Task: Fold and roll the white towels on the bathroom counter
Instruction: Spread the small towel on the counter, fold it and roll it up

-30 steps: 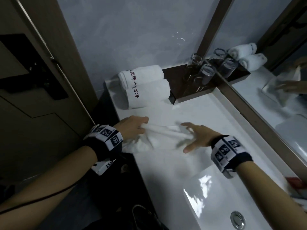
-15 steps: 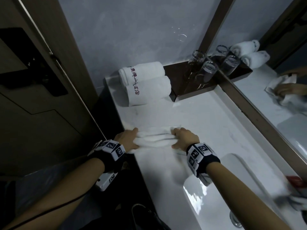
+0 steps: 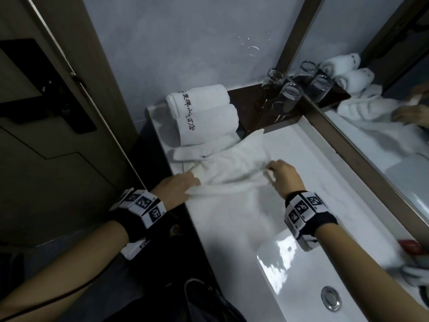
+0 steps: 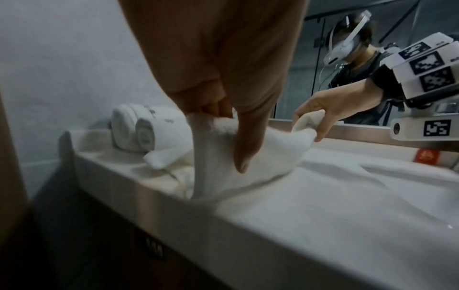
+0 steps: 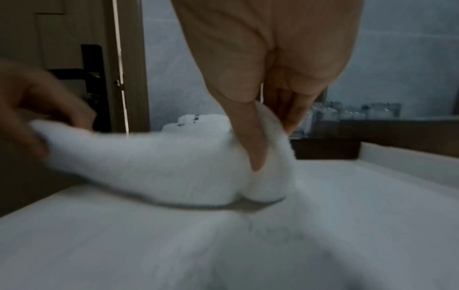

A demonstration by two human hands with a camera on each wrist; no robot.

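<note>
Pinching the near edge of the loose white towel (image 3: 234,166) between thumb and fingers, the left hand (image 3: 178,185) and right hand (image 3: 284,175) lift it just above the counter (image 3: 232,219), in front of two rolled towels (image 3: 204,115).

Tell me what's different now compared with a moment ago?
The loose towel, bunched small between both hands half a second ago, is now spread toward the rolled towels. The left hand and right hand moved apart, each pinching a near corner. The rolled towels and glasses stayed put.
</note>
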